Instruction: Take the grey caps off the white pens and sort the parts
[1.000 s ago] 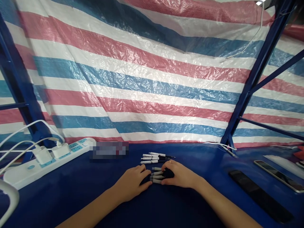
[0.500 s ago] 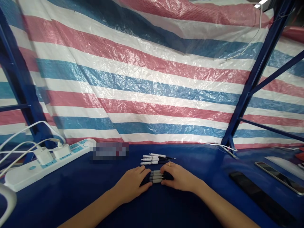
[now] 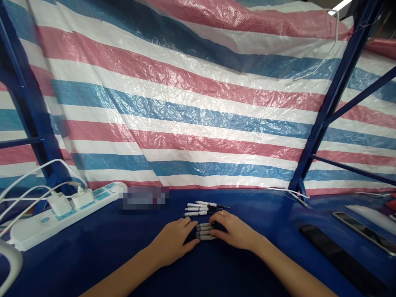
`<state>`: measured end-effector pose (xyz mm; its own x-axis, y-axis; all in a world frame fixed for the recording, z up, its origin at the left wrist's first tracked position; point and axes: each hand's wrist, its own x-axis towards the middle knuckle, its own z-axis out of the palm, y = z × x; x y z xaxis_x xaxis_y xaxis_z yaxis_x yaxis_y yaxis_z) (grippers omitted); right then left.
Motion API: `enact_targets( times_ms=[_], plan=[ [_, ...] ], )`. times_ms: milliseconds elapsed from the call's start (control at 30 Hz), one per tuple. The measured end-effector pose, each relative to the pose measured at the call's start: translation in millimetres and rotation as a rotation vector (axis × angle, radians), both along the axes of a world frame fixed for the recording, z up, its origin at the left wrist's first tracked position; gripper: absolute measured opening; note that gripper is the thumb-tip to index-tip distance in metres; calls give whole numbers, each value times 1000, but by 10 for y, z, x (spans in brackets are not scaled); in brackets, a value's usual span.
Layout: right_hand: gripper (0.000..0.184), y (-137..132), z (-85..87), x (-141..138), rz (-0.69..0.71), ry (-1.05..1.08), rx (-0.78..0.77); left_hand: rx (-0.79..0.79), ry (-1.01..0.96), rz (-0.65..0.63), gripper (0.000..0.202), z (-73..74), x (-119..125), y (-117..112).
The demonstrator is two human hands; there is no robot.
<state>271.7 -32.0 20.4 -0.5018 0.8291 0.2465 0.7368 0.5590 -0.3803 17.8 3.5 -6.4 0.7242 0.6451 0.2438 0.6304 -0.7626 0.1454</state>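
Several grey pen barrels (image 3: pixel 205 232) lie side by side on the blue table, in the middle between my hands. My left hand (image 3: pixel 175 240) curves around their left ends, with the thumb at the near side and the fingers at the far side. From the right, my right hand (image 3: pixel 234 231) closes around the other ends, its thumb over the row and a ring on one finger. The palms hide the outer ends of the barrels. Just beyond my fingers lie several white pen parts with dark refills (image 3: pixel 201 208), pointing right.
A white power strip (image 3: pixel 66 216) with plugs and cables runs along the left. A blurred-out box (image 3: pixel 144 198) stands near the back. To the right lie a long black object (image 3: pixel 337 255) and a phone (image 3: pixel 366 232). A striped tarp (image 3: pixel 198 111) hangs behind the blue frame.
My right thumb has shifted up off the nearest barrel, whose right end now shows more. The left hand keeps its hold. The whole view has shifted slightly.
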Motion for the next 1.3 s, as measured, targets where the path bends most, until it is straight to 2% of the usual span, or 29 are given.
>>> enact_targets(
  times_ms=[167,333,1300],
  plan=[
    [23,114,-71,97,-117,-3,59,-11,-1,1,42,9,-8,-14],
    [21,169,-134,117,-166,-23,84,-5,-5,11,42,18,-11,-13],
    [25,163,-148,100,-121,-41,21,-42,-16,17,42,58,-4,-11]
  ],
)
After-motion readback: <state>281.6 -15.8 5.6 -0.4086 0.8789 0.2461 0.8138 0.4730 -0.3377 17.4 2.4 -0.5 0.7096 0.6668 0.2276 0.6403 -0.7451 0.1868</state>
